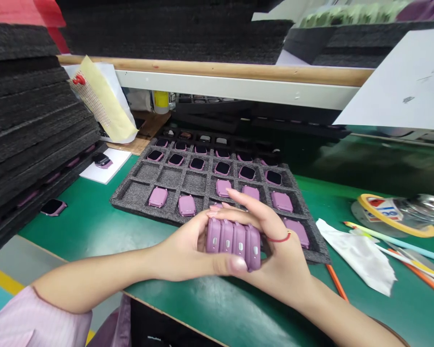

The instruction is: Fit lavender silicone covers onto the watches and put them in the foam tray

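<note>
Between my two hands is a row of several purple watch cases (233, 241), standing side by side with their silver side buttons toward me. My left hand (188, 248) closes on the row from the left, its thumb across the front. From the right and below, my right hand (282, 250) wraps round the same row, a red string at its wrist. Just behind them lies a dark foam tray (141, 212) with square pockets. Purple watch cases (187, 206) lie back up in its nearer pockets, and others with black screens (222, 168) sit farther back. Some left pockets hold nothing.
Foam trays (21, 106) are stacked at left, near a loose watch case (53, 207) and another on white paper (106, 166). A shelf edge (220, 86) crosses above. At right are a crumpled tissue (358, 255), pens (398, 241) and a glass jar (379, 214) with tape.
</note>
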`<state>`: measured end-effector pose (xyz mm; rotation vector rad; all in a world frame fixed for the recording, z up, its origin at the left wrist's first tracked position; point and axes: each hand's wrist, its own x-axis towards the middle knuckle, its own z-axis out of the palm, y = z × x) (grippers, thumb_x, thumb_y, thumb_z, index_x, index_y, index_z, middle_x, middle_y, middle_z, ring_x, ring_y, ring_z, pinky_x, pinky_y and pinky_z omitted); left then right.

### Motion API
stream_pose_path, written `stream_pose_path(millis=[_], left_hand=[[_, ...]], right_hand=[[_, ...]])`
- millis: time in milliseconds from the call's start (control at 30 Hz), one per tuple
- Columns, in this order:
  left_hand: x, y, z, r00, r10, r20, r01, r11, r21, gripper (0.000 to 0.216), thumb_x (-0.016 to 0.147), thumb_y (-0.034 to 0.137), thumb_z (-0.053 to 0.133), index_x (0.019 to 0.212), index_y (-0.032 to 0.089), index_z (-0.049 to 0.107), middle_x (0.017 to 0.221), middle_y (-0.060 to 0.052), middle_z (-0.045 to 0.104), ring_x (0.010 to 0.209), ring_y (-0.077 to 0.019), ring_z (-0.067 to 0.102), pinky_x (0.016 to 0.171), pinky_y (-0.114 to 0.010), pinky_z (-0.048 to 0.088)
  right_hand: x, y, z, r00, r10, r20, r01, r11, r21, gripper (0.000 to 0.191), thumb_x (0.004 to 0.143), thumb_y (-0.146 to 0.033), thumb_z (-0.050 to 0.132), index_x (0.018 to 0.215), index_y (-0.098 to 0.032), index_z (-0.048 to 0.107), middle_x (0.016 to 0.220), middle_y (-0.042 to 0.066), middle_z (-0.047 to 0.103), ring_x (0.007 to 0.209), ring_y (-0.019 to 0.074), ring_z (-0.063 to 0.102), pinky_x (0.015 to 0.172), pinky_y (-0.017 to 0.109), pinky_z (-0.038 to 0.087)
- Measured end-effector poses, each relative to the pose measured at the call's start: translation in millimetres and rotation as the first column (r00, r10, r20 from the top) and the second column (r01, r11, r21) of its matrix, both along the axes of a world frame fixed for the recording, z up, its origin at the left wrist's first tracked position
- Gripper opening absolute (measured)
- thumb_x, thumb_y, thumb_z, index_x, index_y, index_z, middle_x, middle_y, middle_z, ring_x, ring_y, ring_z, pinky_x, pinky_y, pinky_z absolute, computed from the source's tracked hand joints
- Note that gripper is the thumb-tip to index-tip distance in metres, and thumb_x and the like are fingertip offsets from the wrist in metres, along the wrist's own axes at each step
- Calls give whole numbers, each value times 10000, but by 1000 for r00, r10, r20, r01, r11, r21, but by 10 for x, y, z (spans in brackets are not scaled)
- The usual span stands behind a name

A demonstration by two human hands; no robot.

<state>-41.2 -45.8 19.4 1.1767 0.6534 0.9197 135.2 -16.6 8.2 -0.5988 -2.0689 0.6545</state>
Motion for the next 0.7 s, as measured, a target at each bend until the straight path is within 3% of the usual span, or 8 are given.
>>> stream_pose_path(millis=[100,200,333,500,700], left_hand=[[-18,7,-5,994,67,-89,-67,998,5,284,889,315,679,1122,178,591,1113,-96,677,1106,-258,663,981,-422,527],[-36,8,8,985,64,-159,-61,998,29,293,862,240,682,1137,181,597,1096,-81,681,1076,-247,668,980,-427,529],[-39,-2,32,996,-8,-92,11,999,35,507,771,198,784,1226,196,559,1215,-99,674,1189,-275,650,1046,-456,510],[-11,-18,32,999,-23,-49,23,1000,1,592,701,128,829,1210,202,536,1237,-113,676,1213,-294,654,1060,-481,509],[-36,-36,-17,998,-67,13,68,997,-42,625,749,163,791,1280,213,464,1278,-139,646,1233,-300,644,1024,-475,531]], right_hand=[[-6,-12,-30,1000,11,18,-11,999,33,890,805,-156,782,1554,-299,325,1287,83,720,1163,266,716,1003,425,622],[-2,-12,-30,999,12,34,-14,999,51,869,803,-172,791,1545,-288,353,1279,84,723,1161,267,718,974,398,637],[11,-1,-6,1000,-10,14,9,998,67,718,796,-253,825,1435,-268,498,1418,124,631,1147,303,722,1011,436,617],[20,17,-49,997,27,-69,-26,1000,13,854,780,-275,850,1509,-272,404,1309,101,699,1168,290,712,1105,467,549],[31,32,-79,997,38,-66,-38,999,-1,830,778,-256,845,1494,-277,426,1484,141,570,1180,302,705,1118,512,528]])
